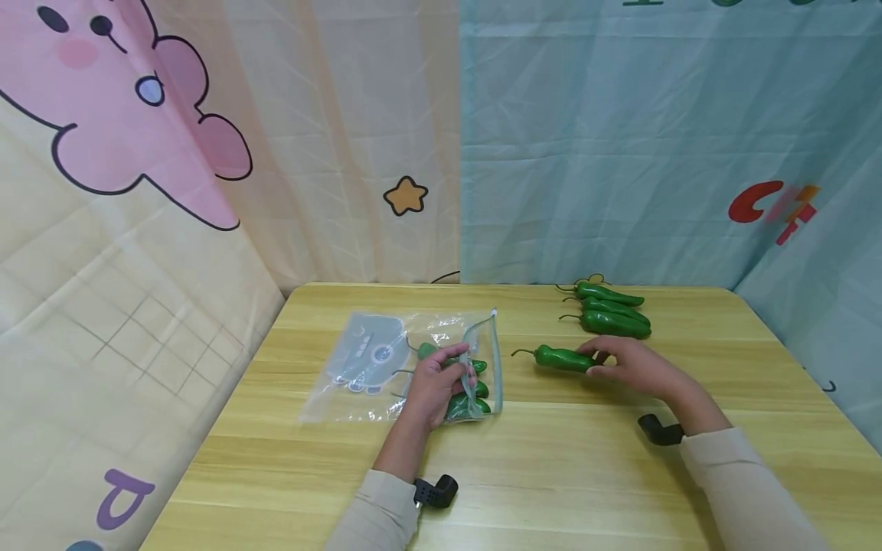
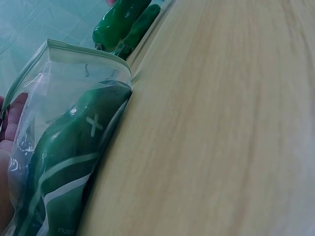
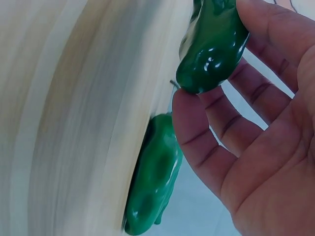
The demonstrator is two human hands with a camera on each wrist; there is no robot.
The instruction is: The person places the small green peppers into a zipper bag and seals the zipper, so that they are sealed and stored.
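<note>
A clear plastic zip bag point(image 1: 320, 398) with a printed blue-grey figure lies on the table, holding three green chili peppers point(image 1: 475, 405). My left hand point(image 1: 430, 389) grips the upper layer of the bag near its mouth, and the mouth gapes toward the right. One bagged pepper point(image 2: 64, 142) shows through the plastic in the left wrist view. To the right of the mouth, my right hand point(image 1: 637, 367) pinches another green chili pepper point(image 1: 560, 357) by its tip, stem pointing left toward the bag. In the right wrist view, thumb and fingers meet around this pepper point(image 3: 214, 59).
Three more green chili peppers point(image 1: 615, 323) lie in a row at the back right of the wooden table point(image 1: 551, 474). Printed curtains point(image 1: 344, 153) hang right behind the table's back edge and along its sides.
</note>
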